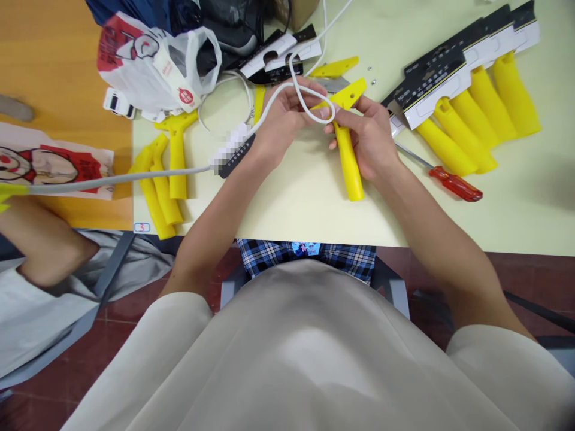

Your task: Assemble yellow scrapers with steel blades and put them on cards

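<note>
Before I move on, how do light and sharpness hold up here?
Head view: even light, a bright patch on the shirt, soft shadow on the table at far right. Head view: the yellow handle in the right hand has clear edges; the grey object at far left looks blurred. Head view: pixelated squares hide part of the black strip by the cable.

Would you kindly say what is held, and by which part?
The right hand holds a yellow handle where head meets stem; whether the left hand grips it is unclear.
</note>
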Motion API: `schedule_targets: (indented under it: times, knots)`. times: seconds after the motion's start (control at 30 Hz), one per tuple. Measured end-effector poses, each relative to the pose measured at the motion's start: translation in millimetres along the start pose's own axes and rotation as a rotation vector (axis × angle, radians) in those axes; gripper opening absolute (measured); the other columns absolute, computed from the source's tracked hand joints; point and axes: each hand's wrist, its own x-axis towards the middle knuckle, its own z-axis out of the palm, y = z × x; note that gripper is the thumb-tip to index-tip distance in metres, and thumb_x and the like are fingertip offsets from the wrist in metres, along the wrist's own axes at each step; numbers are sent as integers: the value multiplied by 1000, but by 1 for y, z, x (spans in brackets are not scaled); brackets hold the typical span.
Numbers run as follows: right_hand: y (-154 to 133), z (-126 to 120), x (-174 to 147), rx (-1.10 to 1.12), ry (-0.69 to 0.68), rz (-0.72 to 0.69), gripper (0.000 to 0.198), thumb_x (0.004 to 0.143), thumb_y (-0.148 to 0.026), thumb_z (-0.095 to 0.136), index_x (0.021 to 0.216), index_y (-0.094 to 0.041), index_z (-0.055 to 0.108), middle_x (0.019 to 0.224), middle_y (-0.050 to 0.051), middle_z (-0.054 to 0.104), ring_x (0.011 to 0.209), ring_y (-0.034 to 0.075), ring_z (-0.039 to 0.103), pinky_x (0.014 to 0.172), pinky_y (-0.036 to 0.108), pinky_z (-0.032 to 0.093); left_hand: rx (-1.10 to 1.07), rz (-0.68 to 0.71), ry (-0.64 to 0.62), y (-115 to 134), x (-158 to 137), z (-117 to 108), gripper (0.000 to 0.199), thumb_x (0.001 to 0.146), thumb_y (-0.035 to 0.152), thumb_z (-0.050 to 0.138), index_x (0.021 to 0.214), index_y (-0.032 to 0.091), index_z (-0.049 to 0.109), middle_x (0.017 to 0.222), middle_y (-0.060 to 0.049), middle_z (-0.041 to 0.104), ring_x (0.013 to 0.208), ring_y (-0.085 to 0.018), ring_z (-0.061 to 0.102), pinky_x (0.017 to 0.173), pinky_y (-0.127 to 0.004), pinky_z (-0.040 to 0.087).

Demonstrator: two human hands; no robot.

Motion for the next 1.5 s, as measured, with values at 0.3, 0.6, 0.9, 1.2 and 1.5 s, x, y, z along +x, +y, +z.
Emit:
schedule_targets:
  times: [0.3, 0.6, 0.9, 1.2, 1.5]
  knots:
    - [-3, 2, -1, 2, 10, 8, 49, 71, -54, 105, 95, -28, 71, 105, 2, 77, 92, 19, 75, 59, 30, 63, 40, 20, -32, -13, 3, -5, 24, 85, 61, 92, 93, 41, 81, 80, 3, 79, 104, -27, 81, 93, -50, 66]
    - [-1, 0, 2, -74, 52, 11, 54, 68, -65, 100, 97, -31, 69, 80, 3, 71, 96, 24, 73, 63, 34, 63, 142, 90, 15, -10, 4, -4, 36, 82, 65, 97, 92, 36, 79, 91, 3, 82, 99, -24, 79, 93, -46, 66]
    - [-2, 1, 0, -69, 74, 2, 48, 66, -63, 95, 93, -34, 68, 79, 2, 70, 96, 26, 72, 66, 38, 62, 195, 148, 60, -8, -4, 3, 33, 83, 61, 98, 94, 36, 80, 93, 0, 81, 95, -24, 81, 88, -43, 68]
    - [2, 0, 1, 3, 78, 14, 51, 64, -53, 101, 98, -34, 67, 101, -4, 78, 93, 20, 71, 64, 32, 61, 192, 147, 38, -16, 1, -3, 34, 80, 63, 100, 92, 35, 84, 95, -2, 80, 91, -25, 79, 85, -43, 69]
    - [1, 1, 0, 98, 48, 2, 51, 68, -53, 103, 98, -30, 69, 103, -4, 78, 100, 19, 75, 65, 29, 66, 208, 167, 76, -13, -1, -1, 36, 85, 64, 95, 95, 32, 83, 94, -5, 77, 81, -23, 77, 80, -42, 69]
